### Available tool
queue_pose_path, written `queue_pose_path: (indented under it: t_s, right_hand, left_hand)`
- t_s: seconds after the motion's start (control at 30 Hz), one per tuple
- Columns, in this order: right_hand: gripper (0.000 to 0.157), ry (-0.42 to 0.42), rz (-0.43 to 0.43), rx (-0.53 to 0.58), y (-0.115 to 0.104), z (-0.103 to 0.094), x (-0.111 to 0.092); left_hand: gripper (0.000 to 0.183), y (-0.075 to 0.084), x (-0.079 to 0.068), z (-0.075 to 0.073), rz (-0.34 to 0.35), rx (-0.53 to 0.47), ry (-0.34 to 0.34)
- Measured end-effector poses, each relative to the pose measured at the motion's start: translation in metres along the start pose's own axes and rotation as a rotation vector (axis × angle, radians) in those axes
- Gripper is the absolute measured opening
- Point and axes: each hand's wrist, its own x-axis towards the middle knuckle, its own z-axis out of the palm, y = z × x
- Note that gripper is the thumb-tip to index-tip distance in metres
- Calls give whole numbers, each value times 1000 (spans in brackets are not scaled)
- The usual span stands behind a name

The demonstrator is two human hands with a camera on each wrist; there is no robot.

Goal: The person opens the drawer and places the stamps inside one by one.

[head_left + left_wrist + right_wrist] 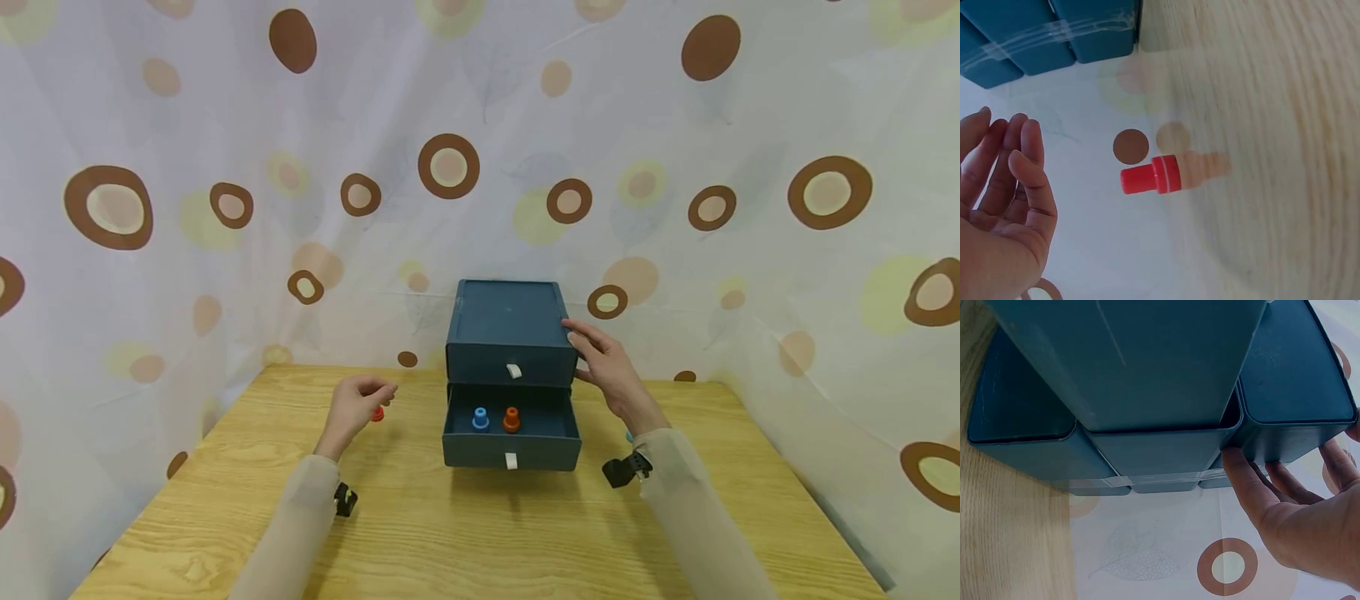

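A dark blue drawer cabinet (510,312) stands toward the back of the table, its middle drawer (480,452) pulled out. Inside that drawer stand a light blue stepped peg (480,420) and an orange one (512,420). My right hand (615,379) rests against the cabinet's right side, fingers spread along the upper level in the right wrist view. Left of the cabinet, my left hand (351,412) hovers with loosely bent fingers and holds nothing. A red stepped peg (1150,175) stands on the table close by, partly hidden by that hand in the head view.
Part of a light blue thing (629,436) shows on the table behind my right wrist. The wooden table (510,550) reaches back to a patterned curtain (495,100). White tabs (512,461) mark the drawer fronts. Clear tape crosses the cabinet's side.
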Motion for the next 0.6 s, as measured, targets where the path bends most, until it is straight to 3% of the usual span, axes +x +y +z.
queue_pose_path:
  t_s: [0.13, 0.6]
  right_hand:
    - [51, 3, 1, 6, 2, 0, 0]
    - [52, 7, 14, 12, 0, 0, -1]
  left_hand:
    - [26, -8, -1, -2, -53, -46, 18]
    - [31, -24, 1, -10, -205, -19, 56]
